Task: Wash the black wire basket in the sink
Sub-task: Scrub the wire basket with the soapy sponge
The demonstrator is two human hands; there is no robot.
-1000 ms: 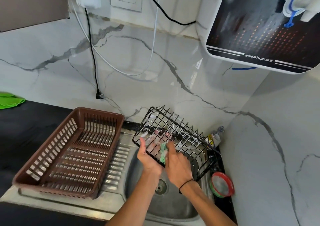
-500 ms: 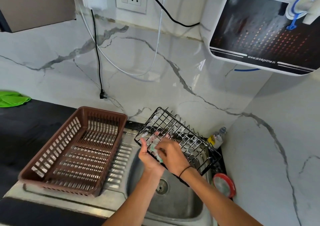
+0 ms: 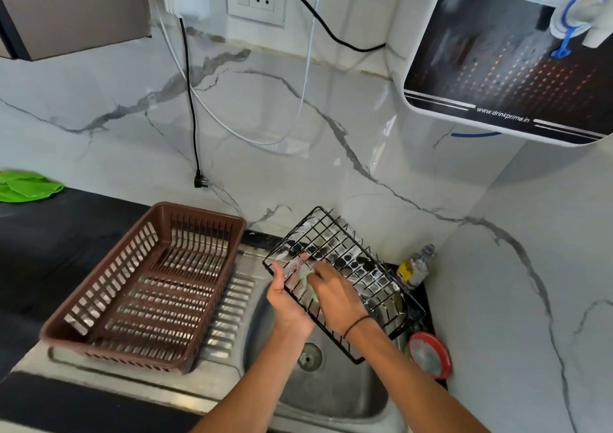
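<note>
Two hands work on the black wire basket (image 3: 345,266); our left hand (image 3: 288,303) grips its near edge with the thumb over the wire; our right hand (image 3: 335,295) pinches a green scrubber (image 3: 307,283) against the soapy grid; the basket is tilted above the steel sink (image 3: 331,396); a brown plastic rack (image 3: 149,286) stands on the drainboard beside it.

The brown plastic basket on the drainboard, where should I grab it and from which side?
Probably by the long rims of the brown plastic basket, one hand over each side, coming from above. It sits open side up on the drainboard with a raised rim all around, and both hands are busy at the wire basket, so free them first.
</note>
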